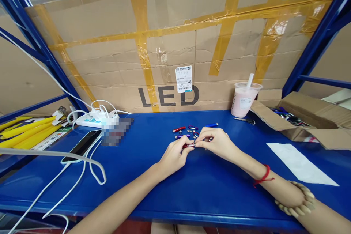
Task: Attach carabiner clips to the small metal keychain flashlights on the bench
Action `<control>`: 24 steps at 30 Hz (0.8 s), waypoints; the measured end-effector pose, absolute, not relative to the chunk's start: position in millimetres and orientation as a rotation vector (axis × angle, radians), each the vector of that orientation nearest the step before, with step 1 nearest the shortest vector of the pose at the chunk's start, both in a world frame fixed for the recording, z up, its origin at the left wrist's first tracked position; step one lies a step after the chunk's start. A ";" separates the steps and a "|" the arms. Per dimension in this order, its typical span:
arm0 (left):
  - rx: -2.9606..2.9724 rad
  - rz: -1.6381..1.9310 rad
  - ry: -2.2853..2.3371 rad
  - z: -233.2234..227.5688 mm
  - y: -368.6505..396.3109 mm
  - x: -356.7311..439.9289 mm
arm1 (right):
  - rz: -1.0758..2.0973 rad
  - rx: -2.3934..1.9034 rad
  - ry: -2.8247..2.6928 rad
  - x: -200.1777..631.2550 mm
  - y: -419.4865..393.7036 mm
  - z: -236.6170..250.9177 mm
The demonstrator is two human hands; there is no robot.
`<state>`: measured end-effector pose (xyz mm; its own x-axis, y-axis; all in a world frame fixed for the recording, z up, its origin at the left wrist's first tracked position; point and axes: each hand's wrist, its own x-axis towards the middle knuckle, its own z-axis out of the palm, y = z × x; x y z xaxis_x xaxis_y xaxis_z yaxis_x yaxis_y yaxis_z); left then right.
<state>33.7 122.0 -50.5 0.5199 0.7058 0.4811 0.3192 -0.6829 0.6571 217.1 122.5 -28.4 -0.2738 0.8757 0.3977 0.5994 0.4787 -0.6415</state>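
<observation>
"Over the flat blue tabletop [175, 193], what's held?"

"Small dark-red metal tube [189, 146], long axis roughly nine to three. Left hand [173, 154] grips it, out at two o'clock; right hand [218, 140] sits just off its three o'clock end."

"Right's grip?"

"Narrow, fingertips bunched. Can't tell if they've closed on it tbh."

left grip [174, 155]: red tube [189, 145] | right grip [219, 140]: at its end | cup [241, 101]: upright

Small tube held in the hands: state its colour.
The small tube is dark red; it shows in the head view, the only one.
</observation>
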 end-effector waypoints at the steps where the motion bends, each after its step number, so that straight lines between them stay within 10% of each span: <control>1: 2.281 1.045 0.831 -50.7 122.7 33.4 | 0.556 -1.219 -1.966 216.8 123.6 -29.5; 24: 2.437 0.853 0.770 -38.8 133.6 30.5 | 0.970 -1.177 -1.828 221.3 135.0 -28.7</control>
